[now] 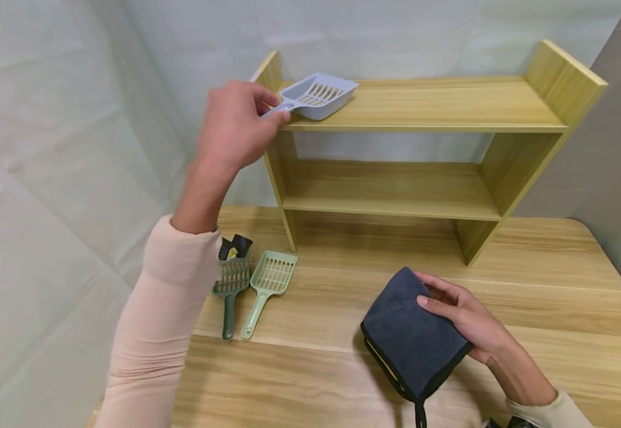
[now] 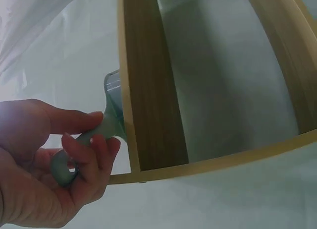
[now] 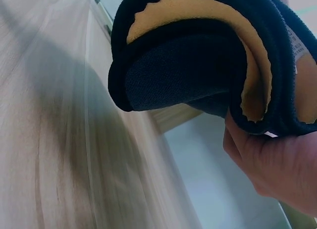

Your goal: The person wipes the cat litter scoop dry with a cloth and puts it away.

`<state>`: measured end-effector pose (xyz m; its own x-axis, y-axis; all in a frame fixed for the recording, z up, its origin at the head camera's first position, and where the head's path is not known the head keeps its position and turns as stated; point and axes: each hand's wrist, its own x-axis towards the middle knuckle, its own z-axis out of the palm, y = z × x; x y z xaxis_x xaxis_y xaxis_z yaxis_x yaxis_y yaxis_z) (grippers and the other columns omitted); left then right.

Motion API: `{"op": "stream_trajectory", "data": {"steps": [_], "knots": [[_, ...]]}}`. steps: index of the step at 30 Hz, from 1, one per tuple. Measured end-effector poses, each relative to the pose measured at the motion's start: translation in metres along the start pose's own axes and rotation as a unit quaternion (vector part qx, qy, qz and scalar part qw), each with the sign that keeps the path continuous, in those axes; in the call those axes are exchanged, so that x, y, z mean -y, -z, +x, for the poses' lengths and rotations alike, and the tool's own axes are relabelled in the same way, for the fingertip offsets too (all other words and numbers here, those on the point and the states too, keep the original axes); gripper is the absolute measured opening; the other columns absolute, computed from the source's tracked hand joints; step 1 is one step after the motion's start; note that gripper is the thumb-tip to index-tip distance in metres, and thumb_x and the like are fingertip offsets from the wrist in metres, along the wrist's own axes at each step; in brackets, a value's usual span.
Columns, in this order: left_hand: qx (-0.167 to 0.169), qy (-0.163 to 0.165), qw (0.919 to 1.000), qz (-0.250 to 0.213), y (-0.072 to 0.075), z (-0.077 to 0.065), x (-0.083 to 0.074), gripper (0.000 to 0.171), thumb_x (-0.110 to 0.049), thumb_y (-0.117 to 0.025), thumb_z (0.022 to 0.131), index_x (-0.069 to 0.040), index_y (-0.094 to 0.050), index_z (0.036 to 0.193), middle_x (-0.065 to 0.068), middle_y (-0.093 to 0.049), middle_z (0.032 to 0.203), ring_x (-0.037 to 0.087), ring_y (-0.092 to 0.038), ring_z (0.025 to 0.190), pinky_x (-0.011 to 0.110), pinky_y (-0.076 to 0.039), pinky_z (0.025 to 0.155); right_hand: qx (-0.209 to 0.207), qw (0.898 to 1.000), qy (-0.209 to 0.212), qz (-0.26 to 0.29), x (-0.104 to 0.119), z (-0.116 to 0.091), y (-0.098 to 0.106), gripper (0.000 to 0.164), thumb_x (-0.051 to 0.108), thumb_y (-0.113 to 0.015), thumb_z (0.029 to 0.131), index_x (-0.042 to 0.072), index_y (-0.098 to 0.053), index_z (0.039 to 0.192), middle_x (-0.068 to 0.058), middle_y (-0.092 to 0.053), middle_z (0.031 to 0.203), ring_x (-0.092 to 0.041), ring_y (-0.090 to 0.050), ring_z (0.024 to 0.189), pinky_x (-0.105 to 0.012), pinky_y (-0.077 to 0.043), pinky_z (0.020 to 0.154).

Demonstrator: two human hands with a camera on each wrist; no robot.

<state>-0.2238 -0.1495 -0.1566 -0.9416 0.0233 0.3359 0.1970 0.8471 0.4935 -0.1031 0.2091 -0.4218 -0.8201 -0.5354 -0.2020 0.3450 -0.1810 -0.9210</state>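
Observation:
My left hand [image 1: 243, 122] grips the handle of a pale grey-blue slotted litter scoop [image 1: 327, 96], whose pan is at the left end of the shelf unit's top board. In the left wrist view, thumb and fingers wrap the scoop's handle [image 2: 67, 162] just outside the side panel. My right hand [image 1: 473, 321] holds a folded dark blue-grey cloth [image 1: 414, 333] above the table, thumb on top. The right wrist view shows the cloth's yellow inner side [image 3: 198, 8] and its dark edging; the fingers are partly hidden behind the folds.
A wooden shelf unit [image 1: 396, 205] stands at the back of the table [image 1: 299, 374]. A dark green litter scoop [image 1: 229, 309] and a light green litter scoop [image 1: 270, 279] lie left of it, with a black item [image 1: 240, 245] by the dark one. Pale sheeting [image 1: 48, 178] hangs behind.

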Motion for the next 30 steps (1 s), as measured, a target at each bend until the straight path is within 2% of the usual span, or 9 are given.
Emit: {"op": "stream_trajectory", "data": {"steps": [5, 10, 12, 17, 24, 30], "knots": [[-0.017, 0.008, 0.9998, 0.005, -0.005, 0.000, -0.001, 0.041, -0.034, -0.073, 0.101, -0.009, -0.076, 0.134, 0.013, -0.080, 0.122, 0.025, -0.072, 0.108, 0.029, -0.048, 0.079, -0.005, 1.000, -0.002, -0.002, 0.001, -0.001, -0.001, 0.058, 0.012, -0.052, 0.114, 0.017, -0.033, 0.168, 0.004, -0.064, 0.144, -0.022, -0.075, 0.116, -0.039, -0.064, 0.091], [-0.038, -0.004, 0.9993, 0.002, -0.005, -0.006, 0.005, 0.047, -0.041, -0.074, 0.099, -0.009, -0.076, 0.133, 0.013, -0.080, 0.121, 0.027, -0.071, 0.109, 0.037, -0.050, 0.088, -0.012, 1.000, -0.004, -0.005, 0.002, -0.002, -0.001, 0.060, 0.013, -0.053, 0.113, 0.015, -0.030, 0.169, 0.004, -0.063, 0.143, -0.021, -0.075, 0.117, -0.039, -0.064, 0.091], [-0.050, -0.009, 0.9987, -0.007, -0.004, -0.010, 0.009, 0.049, -0.043, -0.075, 0.098, -0.008, -0.076, 0.131, 0.013, -0.080, 0.120, 0.027, -0.071, 0.108, 0.035, -0.050, 0.088, -0.011, 1.000, -0.002, -0.004, 0.002, -0.002, 0.001, 0.059, 0.013, -0.053, 0.113, 0.016, -0.030, 0.168, 0.004, -0.064, 0.143, -0.021, -0.075, 0.116, -0.039, -0.065, 0.090], [-0.085, -0.010, 0.9957, -0.035, 0.001, -0.031, 0.019, 0.045, -0.044, -0.076, 0.098, -0.009, -0.077, 0.127, 0.011, -0.079, 0.116, 0.025, -0.074, 0.099, 0.024, -0.047, 0.079, -0.002, 1.000, 0.007, 0.006, -0.001, -0.002, 0.004, 0.053, 0.011, -0.050, 0.114, 0.022, -0.038, 0.164, 0.001, -0.065, 0.142, -0.023, -0.076, 0.115, -0.040, -0.065, 0.089], [-0.121, 0.002, 0.9906, -0.064, 0.010, -0.065, 0.041, 0.045, -0.045, -0.077, 0.098, -0.013, -0.077, 0.129, 0.010, -0.078, 0.119, 0.024, -0.072, 0.096, 0.020, -0.048, 0.077, 0.000, 1.000, 0.015, 0.016, -0.001, -0.004, 0.006, 0.051, 0.009, -0.049, 0.114, 0.027, -0.043, 0.161, 0.001, -0.067, 0.141, -0.024, -0.076, 0.114, -0.040, -0.065, 0.088], [-0.127, -0.015, 0.9884, -0.082, 0.000, -0.095, 0.070, 0.043, -0.036, -0.079, 0.099, -0.008, -0.076, 0.132, 0.013, -0.077, 0.120, 0.028, -0.074, 0.100, 0.012, -0.047, 0.079, -0.014, 1.000, 0.008, 0.005, -0.001, -0.005, 0.005, 0.050, 0.011, -0.050, 0.114, 0.030, -0.045, 0.160, 0.003, -0.067, 0.140, -0.023, -0.077, 0.112, -0.040, -0.065, 0.087]]}}
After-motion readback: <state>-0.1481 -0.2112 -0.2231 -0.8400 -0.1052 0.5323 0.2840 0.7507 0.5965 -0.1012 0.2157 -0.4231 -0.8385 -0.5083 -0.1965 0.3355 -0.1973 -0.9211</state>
